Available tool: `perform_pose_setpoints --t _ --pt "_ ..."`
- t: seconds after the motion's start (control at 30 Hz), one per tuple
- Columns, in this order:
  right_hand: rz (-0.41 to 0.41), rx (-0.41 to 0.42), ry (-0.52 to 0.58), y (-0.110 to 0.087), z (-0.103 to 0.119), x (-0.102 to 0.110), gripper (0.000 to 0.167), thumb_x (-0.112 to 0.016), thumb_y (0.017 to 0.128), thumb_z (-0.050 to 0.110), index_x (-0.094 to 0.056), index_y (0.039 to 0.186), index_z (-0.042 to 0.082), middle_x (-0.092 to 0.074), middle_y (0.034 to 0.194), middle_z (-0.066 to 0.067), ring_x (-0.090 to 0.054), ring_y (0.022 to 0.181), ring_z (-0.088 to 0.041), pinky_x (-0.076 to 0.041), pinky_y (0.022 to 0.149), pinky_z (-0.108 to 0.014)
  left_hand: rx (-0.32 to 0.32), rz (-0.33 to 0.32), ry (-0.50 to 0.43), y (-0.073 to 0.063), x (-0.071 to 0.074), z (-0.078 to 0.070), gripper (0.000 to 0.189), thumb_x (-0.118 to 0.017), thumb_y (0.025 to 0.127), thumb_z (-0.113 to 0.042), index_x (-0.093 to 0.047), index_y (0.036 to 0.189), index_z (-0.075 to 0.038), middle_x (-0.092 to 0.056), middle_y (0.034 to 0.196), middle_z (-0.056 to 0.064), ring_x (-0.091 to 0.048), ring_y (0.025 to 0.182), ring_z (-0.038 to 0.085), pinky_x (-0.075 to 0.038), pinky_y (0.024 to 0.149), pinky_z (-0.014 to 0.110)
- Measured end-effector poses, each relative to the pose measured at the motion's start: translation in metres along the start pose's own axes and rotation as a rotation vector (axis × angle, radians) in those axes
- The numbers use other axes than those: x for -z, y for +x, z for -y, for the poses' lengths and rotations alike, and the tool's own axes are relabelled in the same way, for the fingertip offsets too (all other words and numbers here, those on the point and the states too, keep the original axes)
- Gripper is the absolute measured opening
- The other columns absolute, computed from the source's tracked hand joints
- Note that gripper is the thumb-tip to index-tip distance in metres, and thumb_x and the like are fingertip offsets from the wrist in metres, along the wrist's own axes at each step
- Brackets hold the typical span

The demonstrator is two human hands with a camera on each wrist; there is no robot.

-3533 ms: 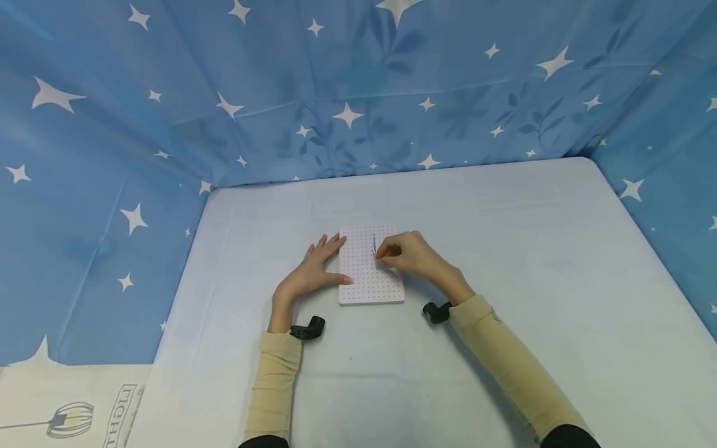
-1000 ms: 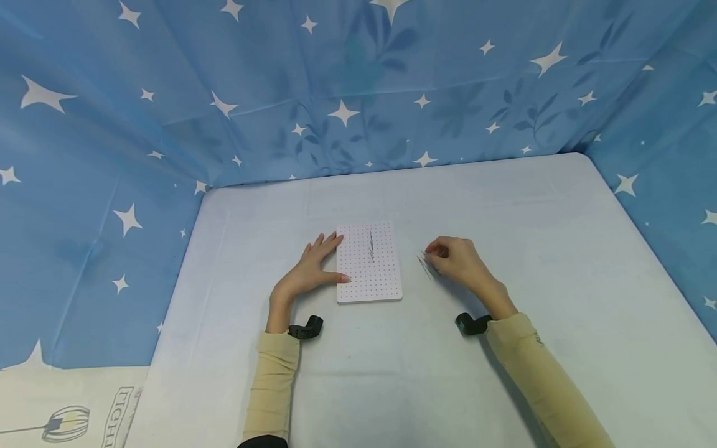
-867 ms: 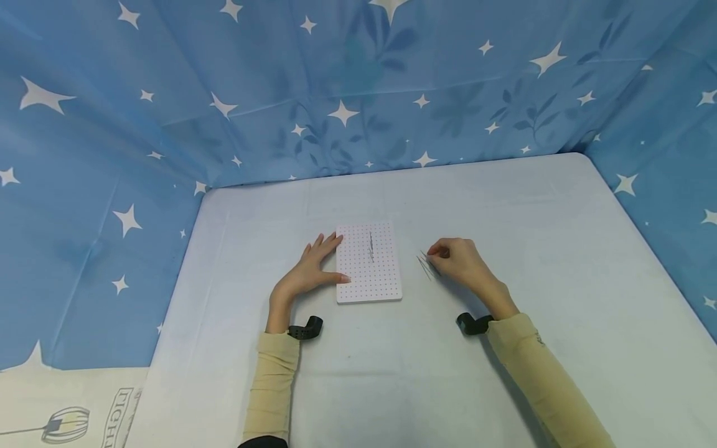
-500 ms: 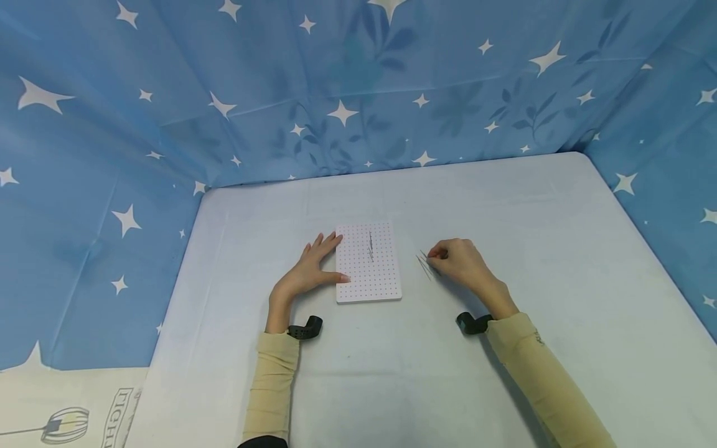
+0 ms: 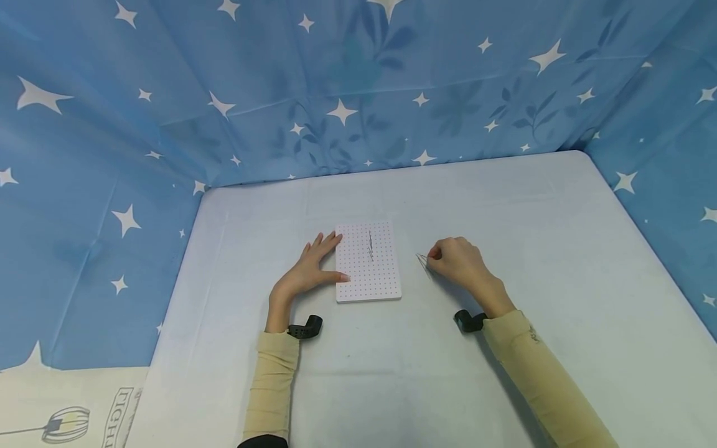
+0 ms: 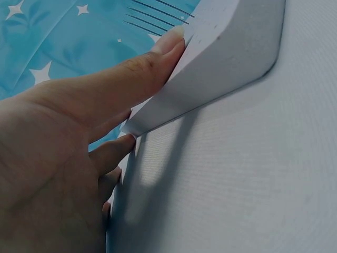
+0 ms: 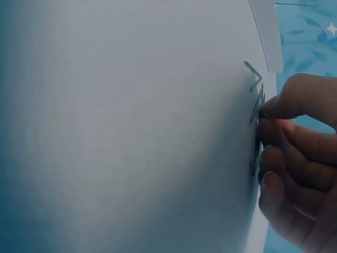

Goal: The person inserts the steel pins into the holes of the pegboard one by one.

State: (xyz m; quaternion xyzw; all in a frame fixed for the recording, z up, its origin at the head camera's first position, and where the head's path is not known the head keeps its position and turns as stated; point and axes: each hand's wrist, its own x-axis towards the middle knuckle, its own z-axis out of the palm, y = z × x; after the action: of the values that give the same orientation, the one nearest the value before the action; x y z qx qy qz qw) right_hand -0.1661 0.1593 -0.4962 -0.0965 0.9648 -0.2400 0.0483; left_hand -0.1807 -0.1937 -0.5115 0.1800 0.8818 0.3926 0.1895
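Note:
A white pegboard [image 5: 381,283] full of small holes lies on the table, with several thin metal pins [image 5: 371,246] standing in a row in it. In the left wrist view these pins [image 6: 158,16] rise straight from the board's face. My left hand [image 5: 307,270] is spread at the board's left side, thumb on its top and the other fingertips along its edge. Right of the board, my right hand [image 5: 458,261] pinches at a small pile of loose metal pins [image 5: 422,262], thumb and index together. The right wrist view shows pins [image 7: 253,69] at the fingertips, partly hidden by them.
A white cloth covers the table [image 5: 504,205]. A blue curtain [image 5: 252,143] with white stars hangs behind and at both sides. Each wrist wears a black camera, such as the right one [image 5: 469,321]. A printed cream cloth [image 5: 73,398] lies at the lower left.
My right hand has gone from the pegboard to the loose pins on its right, and some of those pins have shifted under the fingertips. The left hand stays at the board.

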Motion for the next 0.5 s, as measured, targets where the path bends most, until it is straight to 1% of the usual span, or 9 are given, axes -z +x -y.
perform_pose_setpoints --t 0.27,0.4,0.5 --pt "0.007 -0.010 0.030 0.0002 -0.0040 -0.0004 0.019 -0.069 0.089 0.015 -0.077 0.091 -0.002 -0.076 0.086 -0.014 -0.068 0.072 -0.024 -0.058 0.068 -0.043 0.003 -0.001 0.010 0.0010 0.0002 0.0000 0.100 -0.083 0.087 -0.034 -0.024 0.166 -0.018 -0.012 0.174 0.003 0.006 0.161 0.025 0.010 0.130 0.048" --pt "0.002 -0.005 0.057 0.0003 -0.0060 -0.0005 0.019 -0.069 0.089 0.015 -0.077 0.091 -0.002 -0.076 0.085 -0.013 -0.068 0.072 -0.023 -0.058 0.067 -0.041 0.002 -0.003 0.014 0.0006 -0.0001 -0.0005 0.100 -0.083 0.086 -0.034 -0.024 0.166 -0.018 -0.012 0.174 0.003 0.006 0.161 0.025 0.010 0.130 0.047" --pt "-0.001 -0.002 0.083 0.0003 -0.0074 -0.0004 0.019 -0.069 0.090 0.015 -0.077 0.091 -0.002 -0.076 0.084 -0.012 -0.067 0.071 -0.021 -0.056 0.066 -0.038 -0.002 -0.004 0.007 0.0002 -0.0003 -0.0007 0.100 -0.083 0.086 -0.035 -0.024 0.166 -0.018 -0.012 0.174 0.003 0.006 0.161 0.025 0.010 0.130 0.047"
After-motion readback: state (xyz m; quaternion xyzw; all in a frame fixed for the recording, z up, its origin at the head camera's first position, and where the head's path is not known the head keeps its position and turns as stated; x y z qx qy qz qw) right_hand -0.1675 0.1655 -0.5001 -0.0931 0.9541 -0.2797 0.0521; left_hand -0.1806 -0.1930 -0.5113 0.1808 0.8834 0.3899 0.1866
